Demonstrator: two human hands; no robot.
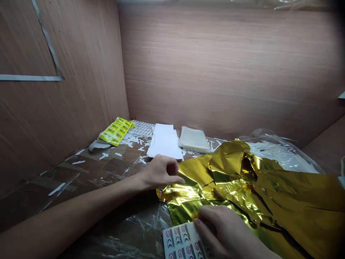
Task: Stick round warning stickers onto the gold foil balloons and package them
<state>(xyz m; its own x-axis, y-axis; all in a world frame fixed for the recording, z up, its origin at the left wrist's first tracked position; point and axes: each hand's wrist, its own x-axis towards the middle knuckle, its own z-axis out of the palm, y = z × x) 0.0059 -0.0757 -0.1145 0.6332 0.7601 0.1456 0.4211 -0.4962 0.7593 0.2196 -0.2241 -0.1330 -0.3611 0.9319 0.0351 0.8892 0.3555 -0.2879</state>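
A pile of shiny gold foil [229, 183], looking like flat uninflated foil balloons, spreads from the middle to the right. My left hand [159, 172] is over its left edge, fingers curled in and thumb pointing right; whatever they may grip is hidden. Closer to me, my right hand [223, 226] pinches the upper right part of a sticker sheet [179, 241]. Rows of CE marks and red crossed-circle symbols are printed on this sheet, which lies beside the foil's near edge and runs out of view at the bottom.
Behind the foil lie a white paper stack [163, 140] and a stack of clear bags [194, 139]. Yellow barcode labels [117, 130] and another printed sheet [142, 127] sit at back left among white scraps. Clear plastic [283, 151] is at right. Wooden walls [215, 64] enclose the taped table.
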